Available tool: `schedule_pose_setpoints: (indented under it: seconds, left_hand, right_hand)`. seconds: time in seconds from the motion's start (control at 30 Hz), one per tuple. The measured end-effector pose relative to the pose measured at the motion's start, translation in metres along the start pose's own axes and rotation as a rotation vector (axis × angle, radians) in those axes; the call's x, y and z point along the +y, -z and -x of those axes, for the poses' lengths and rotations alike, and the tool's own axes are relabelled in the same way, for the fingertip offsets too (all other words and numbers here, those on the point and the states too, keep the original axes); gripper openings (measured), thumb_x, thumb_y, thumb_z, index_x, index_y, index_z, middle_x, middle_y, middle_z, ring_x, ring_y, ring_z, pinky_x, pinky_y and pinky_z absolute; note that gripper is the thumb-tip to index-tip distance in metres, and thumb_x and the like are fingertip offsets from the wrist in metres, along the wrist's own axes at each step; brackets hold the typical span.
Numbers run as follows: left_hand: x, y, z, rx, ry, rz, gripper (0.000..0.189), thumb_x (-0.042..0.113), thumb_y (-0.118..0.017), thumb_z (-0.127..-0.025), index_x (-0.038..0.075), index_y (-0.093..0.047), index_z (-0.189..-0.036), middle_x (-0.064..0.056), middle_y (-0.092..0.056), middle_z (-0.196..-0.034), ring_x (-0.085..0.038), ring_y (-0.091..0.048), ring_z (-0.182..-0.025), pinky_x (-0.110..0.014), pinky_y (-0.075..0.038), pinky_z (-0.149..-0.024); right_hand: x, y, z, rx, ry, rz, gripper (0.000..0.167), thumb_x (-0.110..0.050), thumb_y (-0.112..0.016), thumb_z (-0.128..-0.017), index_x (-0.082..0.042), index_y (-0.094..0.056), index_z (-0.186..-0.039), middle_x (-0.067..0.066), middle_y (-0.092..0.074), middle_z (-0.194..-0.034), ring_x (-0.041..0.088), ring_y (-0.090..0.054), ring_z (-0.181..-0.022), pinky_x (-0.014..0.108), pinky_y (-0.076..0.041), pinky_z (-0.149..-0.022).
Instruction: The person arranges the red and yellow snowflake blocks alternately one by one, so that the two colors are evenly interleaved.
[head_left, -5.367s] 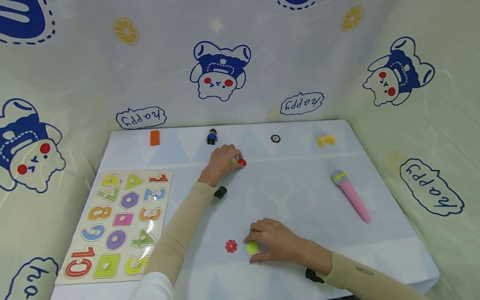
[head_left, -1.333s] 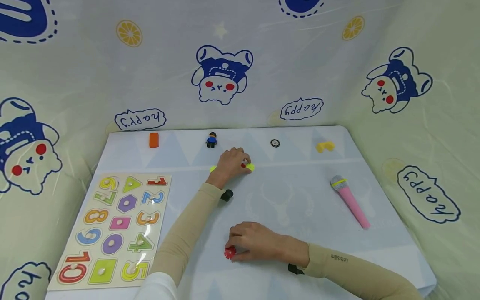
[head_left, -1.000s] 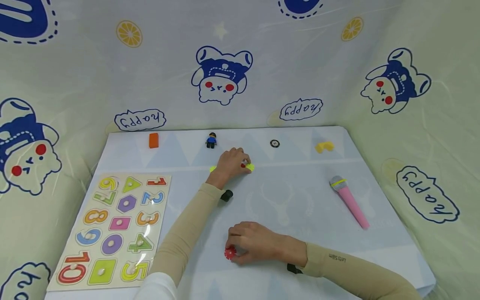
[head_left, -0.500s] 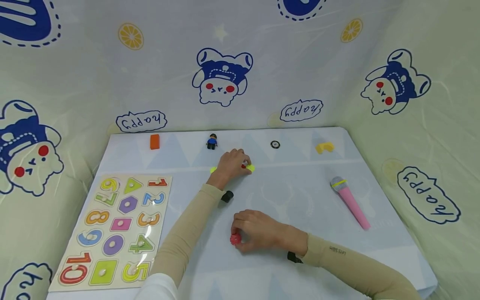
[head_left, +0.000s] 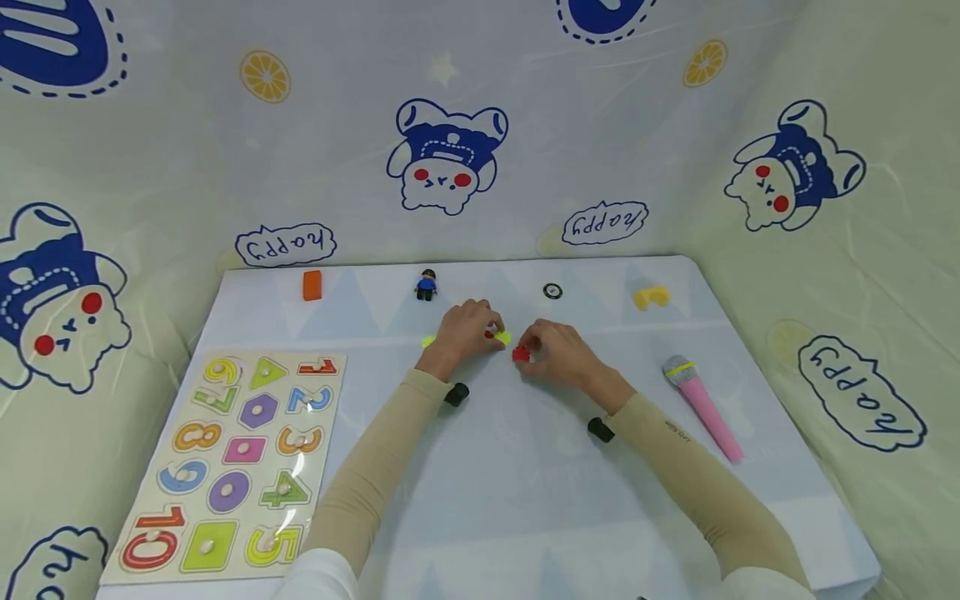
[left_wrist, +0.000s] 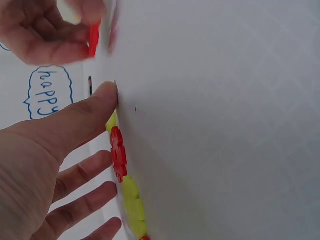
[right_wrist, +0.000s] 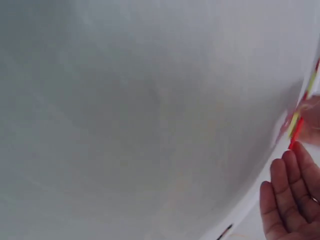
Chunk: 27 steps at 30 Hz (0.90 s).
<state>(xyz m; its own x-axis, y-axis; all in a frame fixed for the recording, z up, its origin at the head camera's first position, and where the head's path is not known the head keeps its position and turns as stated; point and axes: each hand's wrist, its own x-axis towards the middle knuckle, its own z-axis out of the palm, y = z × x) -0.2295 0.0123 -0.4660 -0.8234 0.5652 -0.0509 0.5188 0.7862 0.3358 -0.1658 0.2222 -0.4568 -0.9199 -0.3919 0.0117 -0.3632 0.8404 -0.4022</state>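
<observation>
My left hand (head_left: 461, 335) rests on the table over a row of notched plastic snowflake discs, alternately red and yellow-green. Its thumb and index finger pinch the yellow-green disc (head_left: 503, 338) at the row's right end. In the left wrist view a red disc (left_wrist: 118, 154) and another yellow-green disc (left_wrist: 133, 205) follow edge to edge under the palm. Whether they interlock is hard to tell. Close by on the right, my right hand (head_left: 558, 354) holds a loose red disc (head_left: 521, 355) between thumb and fingertips, a small gap from the row's end.
A number-and-shape puzzle board (head_left: 225, 467) lies at left. Along the back edge are an orange block (head_left: 312, 285), a toy figure (head_left: 426, 285), a small black-and-white ring (head_left: 552, 291) and a yellow piece (head_left: 651, 297). A pink toy microphone (head_left: 703, 408) lies at right.
My right hand picked up the red disc from the near part of the table and carried it forward beside the left hand. Earlier, the yellow-green disc joined the row. The left hand stays put lately.
</observation>
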Motion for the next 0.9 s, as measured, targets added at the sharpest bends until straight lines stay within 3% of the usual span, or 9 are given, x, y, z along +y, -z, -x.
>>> schedule_pose_setpoints:
  seconds: [0.13, 0.4, 0.9]
  left_hand:
    - [0.002, -0.001, 0.001, -0.003, -0.004, 0.002, 0.034, 0.041, -0.085, -0.096, 0.021, -0.083, -0.124, -0.005, -0.069, -0.122, -0.025, -0.062, -0.11, -0.041, -0.055, -0.096]
    - [0.003, 0.001, 0.002, 0.012, -0.011, -0.003, 0.034, 0.04, -0.085, -0.096, 0.021, -0.083, -0.124, -0.005, -0.07, -0.122, -0.024, -0.062, -0.108, -0.04, -0.056, -0.095]
    - [0.003, 0.0, 0.003, 0.004, -0.002, -0.004, 0.036, 0.042, -0.084, -0.097, 0.021, -0.083, -0.126, -0.006, -0.069, -0.126, -0.026, -0.063, -0.113, -0.042, -0.056, -0.097]
  right_hand:
    - [0.01, 0.002, -0.012, -0.005, -0.076, 0.002, 0.024, -0.022, -0.087, -0.092, -0.007, -0.077, -0.108, 0.004, -0.07, -0.097, 0.02, -0.064, -0.091, 0.037, -0.057, -0.087]
    - [0.013, 0.004, -0.025, -0.058, -0.098, -0.04, 0.025, -0.02, -0.086, -0.094, -0.005, -0.077, -0.112, 0.007, -0.073, -0.101, 0.023, -0.065, -0.093, 0.039, -0.059, -0.088]
    - [0.011, 0.007, -0.027, -0.089, -0.178, -0.087, 0.028, -0.02, -0.086, -0.095, -0.005, -0.08, -0.117, 0.009, -0.075, -0.107, 0.026, -0.067, -0.1, 0.041, -0.059, -0.095]
